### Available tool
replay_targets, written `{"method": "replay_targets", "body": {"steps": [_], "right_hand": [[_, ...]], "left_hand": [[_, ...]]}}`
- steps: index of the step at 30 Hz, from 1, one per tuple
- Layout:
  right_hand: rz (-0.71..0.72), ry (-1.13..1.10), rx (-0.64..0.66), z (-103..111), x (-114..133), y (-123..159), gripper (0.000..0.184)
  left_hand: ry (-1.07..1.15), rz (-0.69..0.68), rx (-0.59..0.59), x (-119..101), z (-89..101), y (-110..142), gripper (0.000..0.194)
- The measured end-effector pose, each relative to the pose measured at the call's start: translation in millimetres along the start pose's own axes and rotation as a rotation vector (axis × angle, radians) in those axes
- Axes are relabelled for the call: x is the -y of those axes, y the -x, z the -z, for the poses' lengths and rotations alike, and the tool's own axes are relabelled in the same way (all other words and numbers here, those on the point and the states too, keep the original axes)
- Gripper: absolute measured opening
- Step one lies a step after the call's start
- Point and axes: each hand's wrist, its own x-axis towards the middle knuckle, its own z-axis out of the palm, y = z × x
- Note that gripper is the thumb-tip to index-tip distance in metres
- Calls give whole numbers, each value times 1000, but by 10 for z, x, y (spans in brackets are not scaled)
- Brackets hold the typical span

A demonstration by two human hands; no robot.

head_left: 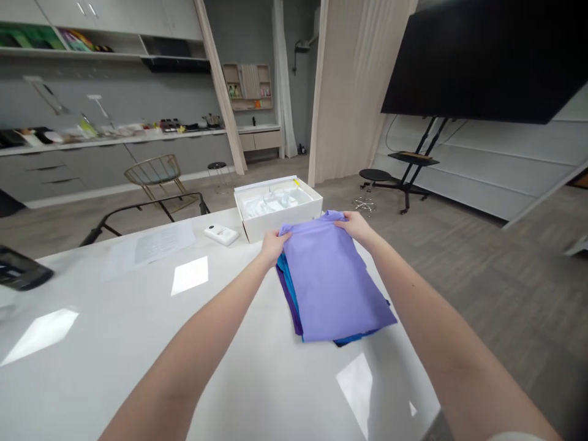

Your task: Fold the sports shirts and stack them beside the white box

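A lavender cloth [335,282], folded into a rough rectangle, lies over other folded cloths on the white table. My left hand [274,246] pinches its far left corner. At the far right corner, my right hand [357,228] grips the same cloth between thumb and fingers. Beneath it, the edges of a blue cloth [287,283] and a dark purple cloth [289,300] stick out on the left side. More blue shows under the near edge. The cloth's far edge is slightly bunched between my hands.
Just beyond the cloths stands an open white box [280,223] with clear plastic-wrapped contents. A white device [221,234] and printed papers [151,246] lie to its left. A black object [22,269] is at the table's left edge. Chairs and a large screen [482,58] stand beyond.
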Motion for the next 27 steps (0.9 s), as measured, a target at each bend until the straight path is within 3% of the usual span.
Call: {"method": "replay_targets", "body": {"steps": [3, 6, 9, 12, 14, 17, 21, 25, 27], "right_hand": [[-57, 219, 8, -226, -431, -257, 22], [-7, 415, 25, -314, -557, -292, 26], [45, 612, -98, -324, -437, -180, 45], [94, 755, -246, -381, -151, 49, 51], [188, 760, -252, -506, 103, 258, 48], [375, 649, -142, -874, 540, 639, 44], [403, 455, 226, -1669, 1128, 1245, 24], [345, 309, 669, -2639, 1663, 1900, 20], [373, 312, 811, -3143, 1920, 2216, 18]], "left_hand": [[-90, 30, -56, 445, -87, -415, 15], [-153, -8, -108, 674, -36, -531, 18], [-286, -194, -198, 686, 116, -437, 37], [-379, -316, -210, 551, 371, -220, 29], [-410, -344, -137, 426, 619, -17, 22], [-459, -407, 11, 256, 1124, 400, 24], [-605, -462, 150, 176, 2025, 1160, 27], [-707, -384, 117, 314, 3116, 1949, 23], [-744, -331, 47, 441, 3726, 2296, 22]]}}
